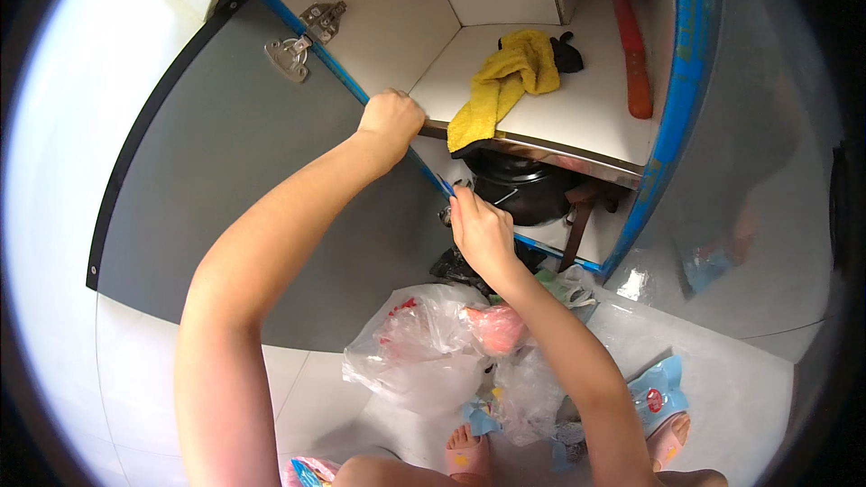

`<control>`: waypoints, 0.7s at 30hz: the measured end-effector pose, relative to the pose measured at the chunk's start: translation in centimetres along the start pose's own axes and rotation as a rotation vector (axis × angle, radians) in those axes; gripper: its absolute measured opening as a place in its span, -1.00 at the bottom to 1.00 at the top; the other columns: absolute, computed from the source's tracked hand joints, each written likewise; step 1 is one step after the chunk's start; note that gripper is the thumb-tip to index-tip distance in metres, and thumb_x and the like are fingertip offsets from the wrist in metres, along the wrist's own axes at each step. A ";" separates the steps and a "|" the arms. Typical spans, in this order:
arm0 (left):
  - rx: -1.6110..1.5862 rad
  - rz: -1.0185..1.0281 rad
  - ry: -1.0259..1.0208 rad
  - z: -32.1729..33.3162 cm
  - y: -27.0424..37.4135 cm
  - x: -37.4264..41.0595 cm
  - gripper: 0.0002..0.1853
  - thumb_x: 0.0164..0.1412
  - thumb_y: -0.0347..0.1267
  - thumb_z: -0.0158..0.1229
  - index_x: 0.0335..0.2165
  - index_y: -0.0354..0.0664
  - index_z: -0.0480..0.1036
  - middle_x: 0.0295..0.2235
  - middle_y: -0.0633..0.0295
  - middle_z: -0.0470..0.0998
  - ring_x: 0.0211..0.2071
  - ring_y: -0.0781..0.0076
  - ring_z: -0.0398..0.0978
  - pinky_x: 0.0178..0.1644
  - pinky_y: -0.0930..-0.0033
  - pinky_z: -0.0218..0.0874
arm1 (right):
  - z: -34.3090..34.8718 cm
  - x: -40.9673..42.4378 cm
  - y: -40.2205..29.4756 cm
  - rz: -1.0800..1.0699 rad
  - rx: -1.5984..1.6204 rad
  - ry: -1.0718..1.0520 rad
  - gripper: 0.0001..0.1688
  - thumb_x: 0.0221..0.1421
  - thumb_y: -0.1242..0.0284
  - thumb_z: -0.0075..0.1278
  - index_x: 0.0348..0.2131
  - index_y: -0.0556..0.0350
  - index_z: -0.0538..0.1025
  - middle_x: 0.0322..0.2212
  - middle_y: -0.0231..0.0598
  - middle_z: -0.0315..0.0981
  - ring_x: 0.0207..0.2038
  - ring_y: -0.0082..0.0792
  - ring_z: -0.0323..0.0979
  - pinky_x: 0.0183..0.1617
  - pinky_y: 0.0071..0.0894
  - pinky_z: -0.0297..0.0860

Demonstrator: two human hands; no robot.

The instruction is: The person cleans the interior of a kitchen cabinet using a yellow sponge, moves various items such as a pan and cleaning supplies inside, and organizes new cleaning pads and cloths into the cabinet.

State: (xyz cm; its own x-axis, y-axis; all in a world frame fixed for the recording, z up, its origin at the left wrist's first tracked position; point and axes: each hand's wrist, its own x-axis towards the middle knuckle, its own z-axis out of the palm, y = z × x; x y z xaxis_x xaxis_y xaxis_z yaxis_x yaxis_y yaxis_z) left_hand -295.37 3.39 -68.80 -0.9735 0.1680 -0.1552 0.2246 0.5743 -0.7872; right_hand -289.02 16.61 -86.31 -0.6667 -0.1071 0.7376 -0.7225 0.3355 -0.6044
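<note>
My left hand is closed at the blue-edged frame of an open cabinet, by the left end of its metal-trimmed shelf; whether it grips something is hidden. Below and to the right, my right hand holds a small blue tool with a thin tip, close to the blue edge; its kind is not clear. A yellow cloth with black edging lies on the shelf and hangs over its front. To its right lies a long object with a red-orange handle. Beneath the shelf sits a black pan or pot.
The grey cabinet door stands open at left, with a metal hinge. White plastic bags, a pink bag and a black bag lie on the floor before the cabinet. A light blue packet lies near my slippered foot.
</note>
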 end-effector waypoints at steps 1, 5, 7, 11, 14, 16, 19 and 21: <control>0.022 -0.010 0.028 0.3 -0.2 -0.6 -0.71 -0.05 -0.47 0.28 -0.26 -0.25 0.53 -0.24 0.09 0.57 -0.14 0.21 0.54 -0.14 0.32 0.43 | -0.7 -0.5 -0.2 0.005 0.010 0.002 -0.90 0.17 0.48 0.02 -0.31 0.15 0.44 -0.53 -0.13 0.52 -0.50 -0.11 0.55 -0.48 -0.20 0.45; 0.210 0.111 0.036 2.0 -0.9 -0.8 -0.57 -0.08 -0.45 0.29 -0.15 -0.31 0.46 -0.23 0.06 0.54 -0.14 0.21 0.53 -0.15 0.36 0.43 | -3.2 -1.9 -0.5 0.032 0.079 -0.028 -0.86 0.17 0.52 0.04 -0.25 0.19 0.44 -0.51 -0.04 0.53 -0.50 0.01 0.53 -0.47 -0.10 0.42; 0.062 -0.011 -0.041 0.7 -0.3 -0.9 -0.69 -0.06 -0.47 0.28 -0.24 -0.26 0.54 -0.21 0.06 0.56 -0.13 0.20 0.55 -0.14 0.31 0.45 | -4.0 -2.0 -0.3 0.081 0.082 -0.014 -0.86 0.18 0.51 0.03 -0.25 0.18 0.45 -0.50 -0.02 0.53 -0.49 0.05 0.52 -0.45 -0.07 0.42; -0.319 -0.393 -0.053 -0.3 3.2 -1.8 -0.82 -0.04 -0.50 0.27 -0.36 -0.17 0.60 -0.24 0.08 0.61 -0.17 0.22 0.60 -0.18 0.24 0.48 | -5.4 -2.3 -0.4 0.180 0.107 0.018 -0.87 0.20 0.50 0.01 -0.24 0.17 0.45 -0.49 0.02 0.53 -0.47 0.12 0.51 -0.44 -0.04 0.40; -0.427 -0.333 0.016 0.4 8.4 -5.0 -0.90 -0.01 -0.55 0.18 -0.42 -0.27 0.55 -0.30 -0.03 0.59 -0.28 0.03 0.62 -0.23 0.10 0.48 | -6.1 -1.7 -0.5 0.199 0.128 0.103 -0.87 0.23 0.49 0.00 -0.22 0.15 0.45 -0.51 0.02 0.53 -0.48 0.12 0.50 -0.46 -0.06 0.38; -0.780 -0.325 0.119 2.9 10.8 -8.6 -0.93 0.07 -0.47 0.18 -0.42 -0.26 0.51 -0.32 -0.07 0.53 -0.31 -0.10 0.56 -0.27 -0.01 0.41 | -6.4 -2.0 -1.1 0.208 0.152 0.106 -0.87 0.23 0.48 0.00 -0.21 0.13 0.46 -0.53 0.02 0.52 -0.50 0.10 0.51 -0.47 -0.08 0.37; -1.083 -0.347 0.169 3.9 12.8 -15.4 -0.79 0.26 -0.32 0.11 -0.37 -0.28 0.44 -0.33 -0.07 0.50 -0.31 -0.19 0.48 -0.29 -0.05 0.29 | -7.5 -2.6 -0.9 0.227 0.178 0.010 -0.85 0.24 0.46 0.00 -0.19 0.10 0.46 -0.53 -0.02 0.52 -0.51 0.01 0.52 -0.46 -0.14 0.38; -1.092 -0.461 0.184 2.7 13.7 -20.2 -0.75 0.35 -0.27 0.00 -0.39 -0.23 0.33 -0.37 -0.02 0.48 -0.37 -0.19 0.47 -0.35 -0.09 0.28 | -8.3 -3.0 0.1 0.270 0.201 -0.095 -0.83 0.23 0.44 -0.01 -0.18 0.09 0.45 -0.46 -0.02 0.55 -0.44 0.06 0.53 -0.39 -0.07 0.41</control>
State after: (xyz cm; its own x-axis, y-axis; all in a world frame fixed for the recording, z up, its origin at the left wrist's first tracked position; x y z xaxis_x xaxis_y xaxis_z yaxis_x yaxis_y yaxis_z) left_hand -272.79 5.70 -78.06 -0.9711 -0.1717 0.1658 -0.1394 0.9719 0.1898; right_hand -285.54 24.74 -86.06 -0.8457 -0.1298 0.5176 -0.5334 0.1740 -0.8278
